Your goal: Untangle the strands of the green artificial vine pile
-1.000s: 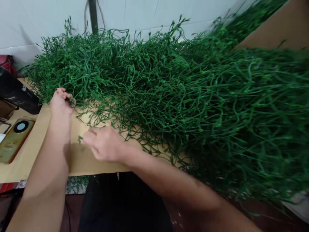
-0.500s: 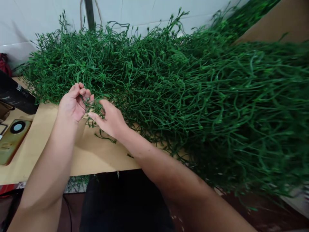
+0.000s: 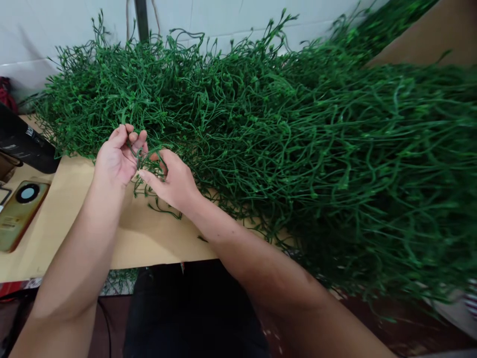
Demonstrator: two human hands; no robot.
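My left hand (image 3: 118, 158) is palm up with its fingers curled, thumb and forefinger closed on a thin green artificial plant stem (image 3: 140, 160). Close on its right, my right hand (image 3: 178, 183) has its thumb and fingers closed around more of the green stems, which hang between the two hands. Exactly how many strands each holds is hidden. A large tangled heap of green artificial stems (image 3: 261, 124) with small budded tips spreads behind and to the right of my hands. A loose stem (image 3: 166, 212) lies on the tan board (image 3: 149, 243) under my wrists.
A black bottle (image 3: 28, 141) lies tilted at the left, with a phone (image 3: 22, 216) in front of it. A brown cardboard flap (image 3: 428, 37) rises at the back right. Behind the heap stands a white tiled wall (image 3: 219, 17) with an upright bar (image 3: 141, 20).
Both hands have shifted slightly to the right in the picture, and the whole view has moved a little too. The hold on the green stems looks the same.
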